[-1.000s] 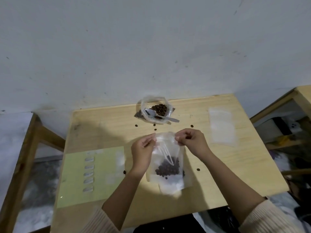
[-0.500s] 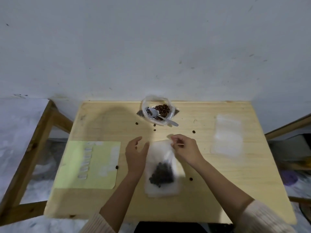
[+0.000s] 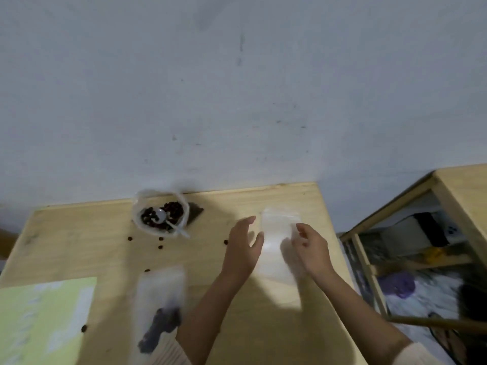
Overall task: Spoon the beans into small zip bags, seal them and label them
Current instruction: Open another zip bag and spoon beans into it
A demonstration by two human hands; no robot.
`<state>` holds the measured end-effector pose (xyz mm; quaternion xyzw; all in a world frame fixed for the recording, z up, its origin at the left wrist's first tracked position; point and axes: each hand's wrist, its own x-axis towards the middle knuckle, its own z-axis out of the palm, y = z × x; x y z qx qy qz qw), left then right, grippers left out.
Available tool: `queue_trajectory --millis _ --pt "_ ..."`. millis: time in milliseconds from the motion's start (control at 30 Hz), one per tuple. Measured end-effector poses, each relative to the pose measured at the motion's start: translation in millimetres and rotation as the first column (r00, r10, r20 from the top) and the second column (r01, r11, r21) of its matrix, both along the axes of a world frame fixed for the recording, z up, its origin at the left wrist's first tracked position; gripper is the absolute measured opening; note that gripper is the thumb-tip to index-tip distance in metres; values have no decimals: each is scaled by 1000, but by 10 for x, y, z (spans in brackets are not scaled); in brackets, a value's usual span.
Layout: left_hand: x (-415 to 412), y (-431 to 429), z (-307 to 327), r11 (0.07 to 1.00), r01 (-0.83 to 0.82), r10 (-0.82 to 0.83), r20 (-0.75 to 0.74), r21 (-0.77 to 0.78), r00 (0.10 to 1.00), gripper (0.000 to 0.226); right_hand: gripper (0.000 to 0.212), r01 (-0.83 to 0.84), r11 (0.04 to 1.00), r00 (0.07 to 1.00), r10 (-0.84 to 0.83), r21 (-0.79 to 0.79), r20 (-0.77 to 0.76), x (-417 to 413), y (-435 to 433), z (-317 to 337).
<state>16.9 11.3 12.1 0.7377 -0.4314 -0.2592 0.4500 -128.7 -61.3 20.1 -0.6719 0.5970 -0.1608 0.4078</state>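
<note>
Both hands are held over the far right of the tabletop, one to each side of the empty bags, which lie flat there. The left hand is spread with fingers straight and nothing is held in it. It is seen just beside the bags' left edge. The right hand is loosely curled at the right edge. Nothing is seen pinched, and whether its fingertips touch the plastic cannot be told.

A filled bag, blurred, lies near the front by the left forearm, and whether its zip is closed cannot be made out. The pouch of beans stands open at the back, with the spoon resting in it. Stray beans are scattered on the tabletop. The label sheet lies at the front left.

The step in hand is judged to be the taking of a fresh bag. It is advised that only the top bag be peeled off, the stack being pinned by one hand while a corner is lifted by the other, since thin plastic is likely to cling. The mouth should be opened fully before the bag is brought beside the pouch, so that fewer beans are spilled. Labelling of the filled bag is judged outstanding
</note>
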Motion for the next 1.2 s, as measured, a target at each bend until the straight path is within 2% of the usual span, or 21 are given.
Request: queue_trajectory --millis 33,100,167,267,367,667,767,867,967,1100,1200 --pt "-68 -35 -102 988 35 -29 -39 150 999 45 26 -12 1000 1000 12 8 -21 -42 -37 -23" --pt "-161 -101 -248 949 78 -60 -68 305 996 57 18 -40 999 998 40 7 -42 -84 -92 -56" --pt "-226 -146 -296 929 116 -95 -76 350 993 59 17 -54 999 998 54 7 -29 -79 -128 -77" --pt "-312 -178 -261 908 141 -136 -41 395 990 59 35 -44 998 999 44 35 -5 -58 -158 -125" --pt "-326 -179 -254 920 126 -128 -19 371 992 57 46 -18 999 1000 18 37 9 -42 -158 -145" --pt "-368 -138 -125 955 86 -71 -65 284 995 56 42 101 994 988 -97 -28 122 34 -129 -120" --pt "-321 -116 -56 986 -9 18 -51 165 999 49 38 170 984 968 -158 -51 196 72 -132 -64" --pt "-216 -96 58 993 -116 120 -133 32 984 42 37 196 979 956 -178 -59 233 128 -144 15" --pt "-15 -56 217 984 -168 150 -240 -56 959 45 37 155 986 946 -133 -54 294 236 -127 155" --pt "384 47 573 980 -177 141 -314 -89 939 49 35 32 993 921 14 -111 390 460 -22 415" --pt "752 185 920 981 -174 131 -360 -89 924 35 38 -73 986 883 134 -150 451 714 130 659"
